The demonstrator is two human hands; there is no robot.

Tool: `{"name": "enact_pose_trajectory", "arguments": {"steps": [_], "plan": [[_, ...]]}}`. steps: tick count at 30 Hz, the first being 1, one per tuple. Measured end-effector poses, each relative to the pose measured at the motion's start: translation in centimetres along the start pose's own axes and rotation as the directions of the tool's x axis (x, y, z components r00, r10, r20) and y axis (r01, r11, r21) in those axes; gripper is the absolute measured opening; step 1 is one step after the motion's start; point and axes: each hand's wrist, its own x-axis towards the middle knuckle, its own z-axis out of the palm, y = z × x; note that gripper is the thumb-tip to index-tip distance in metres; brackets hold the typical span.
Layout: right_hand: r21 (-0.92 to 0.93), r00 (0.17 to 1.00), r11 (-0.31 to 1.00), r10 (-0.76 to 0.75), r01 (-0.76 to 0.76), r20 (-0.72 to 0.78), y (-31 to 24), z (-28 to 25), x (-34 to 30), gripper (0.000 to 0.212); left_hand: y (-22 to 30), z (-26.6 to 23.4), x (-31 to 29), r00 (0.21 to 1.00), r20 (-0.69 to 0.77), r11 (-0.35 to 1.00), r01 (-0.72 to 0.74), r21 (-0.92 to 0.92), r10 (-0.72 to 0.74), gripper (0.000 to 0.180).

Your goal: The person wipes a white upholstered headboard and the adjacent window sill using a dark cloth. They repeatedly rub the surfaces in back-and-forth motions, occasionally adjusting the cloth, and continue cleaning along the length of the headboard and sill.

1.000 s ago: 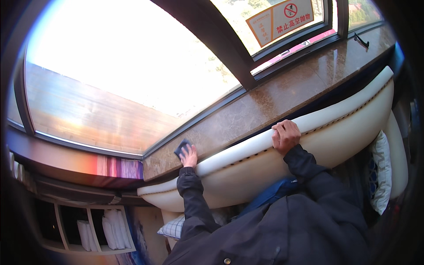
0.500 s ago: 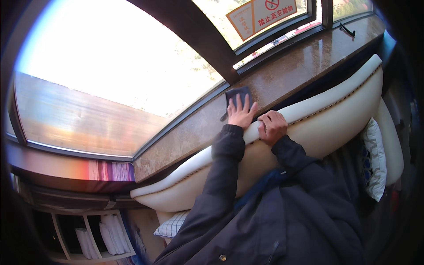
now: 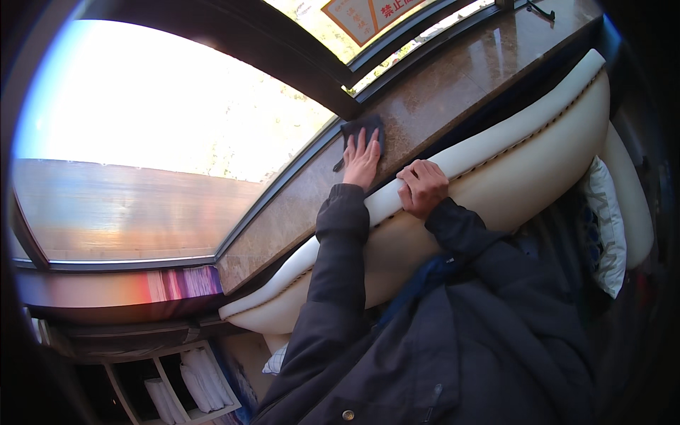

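Observation:
My left hand (image 3: 363,160) lies flat with its fingers stretched over a dark grey cloth (image 3: 372,130), pressing it onto the brown marble windowsill (image 3: 425,106). The cloth sits close to the window frame, beside the foot of a dark upright; part of it is hidden under the fingers. To the right, my right hand (image 3: 423,187) is closed, its fingers curled over the top edge of a cream sofa back (image 3: 524,159) with a dark braided seam. Both forearms, in dark sleeves, reach across the sofa back.
A large window (image 3: 177,120) rises behind the sill. A black window handle (image 3: 542,11) is at the sill's far right. White patterned cushion (image 3: 606,227) stands at the right; a shelf unit (image 3: 166,379) with white rolled items is at lower left. A dark gap runs between sill and sofa.
The view has shifted, so window, sill and sofa sit differently in the picture. My left hand stays flat on the cloth near the same upright; my right hand keeps hold of the sofa back.

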Motion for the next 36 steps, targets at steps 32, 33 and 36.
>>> {"name": "enact_pose_trajectory", "arguments": {"steps": [32,33,36], "plan": [[-0.027,1.0,1.0,-0.007,0.007,0.014,-0.2,-0.1,0.1,0.013,3.5,-0.5,-2.6,0.989,0.062,0.988,0.127,0.087,-0.133,0.055],[-0.014,1.0,1.0,-0.018,0.018,0.024,-0.2,-0.3,0.2,0.013,3.6,-0.7,-2.7,0.989,0.038,0.986,0.136,0.094,-0.14,0.059],[0.009,1.0,1.0,-0.009,0.009,0.01,-0.1,-0.5,0.4,0.012,-1.1,-2.8,-6.2,0.974,0.04,0.969,0.219,0.112,-0.225,0.064]]}}
